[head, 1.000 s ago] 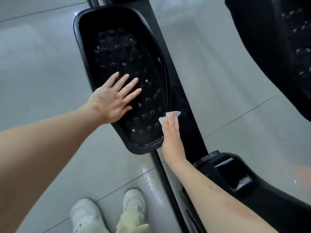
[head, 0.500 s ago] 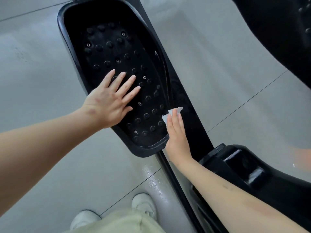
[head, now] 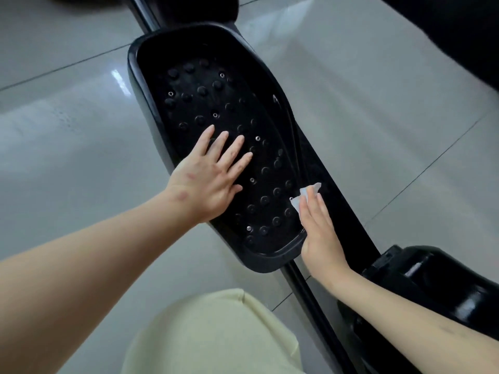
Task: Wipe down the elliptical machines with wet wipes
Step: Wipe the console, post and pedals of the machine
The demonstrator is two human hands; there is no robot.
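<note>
A black studded foot pedal (head: 205,85) of the elliptical machine fills the middle of the head view, mounted on a black bar (head: 343,211). My left hand (head: 208,176) lies flat on the pedal's near left part, fingers spread and straight. My right hand (head: 318,233) presses a white wet wipe (head: 303,197) against the pedal's right rim with straight fingers; only the wipe's front edge shows past the fingertips.
Glossy grey floor tiles (head: 67,147) surround the pedal. The machine's black housing (head: 432,287) sits at the lower right, and another black part (head: 459,33) at the top right. My pale-trousered knee (head: 216,336) is at the bottom centre.
The view has shifted, so the pedal now sits further right and lower. My right hand stays at the same spot on the right rim with the wipe. My left hand stays flat on the pedal.
</note>
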